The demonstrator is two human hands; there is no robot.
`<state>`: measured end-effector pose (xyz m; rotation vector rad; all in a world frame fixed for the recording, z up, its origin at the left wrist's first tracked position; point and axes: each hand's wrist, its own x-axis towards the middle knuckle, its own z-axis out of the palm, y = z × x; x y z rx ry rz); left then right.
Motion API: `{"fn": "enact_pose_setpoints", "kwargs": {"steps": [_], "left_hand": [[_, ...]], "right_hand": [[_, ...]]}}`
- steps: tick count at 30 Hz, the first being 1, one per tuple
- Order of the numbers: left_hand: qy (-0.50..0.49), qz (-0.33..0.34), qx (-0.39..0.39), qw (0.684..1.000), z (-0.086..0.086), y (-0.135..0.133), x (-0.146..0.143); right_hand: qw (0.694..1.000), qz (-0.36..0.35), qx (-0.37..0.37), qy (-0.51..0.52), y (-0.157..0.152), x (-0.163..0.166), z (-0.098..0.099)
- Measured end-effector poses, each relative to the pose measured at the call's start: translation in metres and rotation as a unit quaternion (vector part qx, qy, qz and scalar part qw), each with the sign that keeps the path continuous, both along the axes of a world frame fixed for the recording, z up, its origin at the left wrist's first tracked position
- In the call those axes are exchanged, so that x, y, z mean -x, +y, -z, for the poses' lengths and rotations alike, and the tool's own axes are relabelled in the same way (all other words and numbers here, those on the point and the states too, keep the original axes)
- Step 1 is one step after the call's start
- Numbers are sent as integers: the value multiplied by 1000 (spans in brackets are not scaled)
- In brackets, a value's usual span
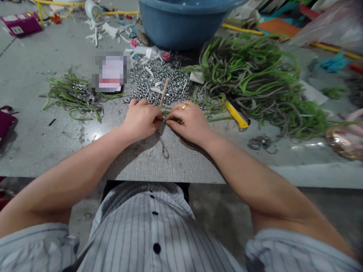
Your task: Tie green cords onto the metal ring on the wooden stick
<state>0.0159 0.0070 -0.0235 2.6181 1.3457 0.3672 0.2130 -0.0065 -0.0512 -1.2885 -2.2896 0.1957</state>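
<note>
My left hand [141,119] and my right hand [188,121] meet at the middle of the table, fingers pinched together on a green cord [170,112] between them. A thin wooden stick [163,91] rises from my left hand's fingers. A gold ring sits on my right hand. Just beyond my hands lies a heap of small metal nuts [159,81]. A loose cord loop [165,151] lies on the table below my hands.
A big tangle of green and grey cords [255,79] lies right, a smaller bundle [73,98] left. A yellow utility knife [236,115] rests beside my right hand. A blue basin [184,22] stands behind the nuts. Scraps and a magenta box [21,23] lie far left.
</note>
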Motion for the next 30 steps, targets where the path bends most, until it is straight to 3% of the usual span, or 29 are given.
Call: {"fn": "enact_pose_setpoints", "kwargs": {"steps": [9,30], "left_hand": [[-10,-6,-23,1000,4,-1,0],[-30,-3,-21,999,6,2,-2]], "right_hand": [[998,-8,49,44,6,-7,0],[997,-4,43,61,8,-5,4]]}}
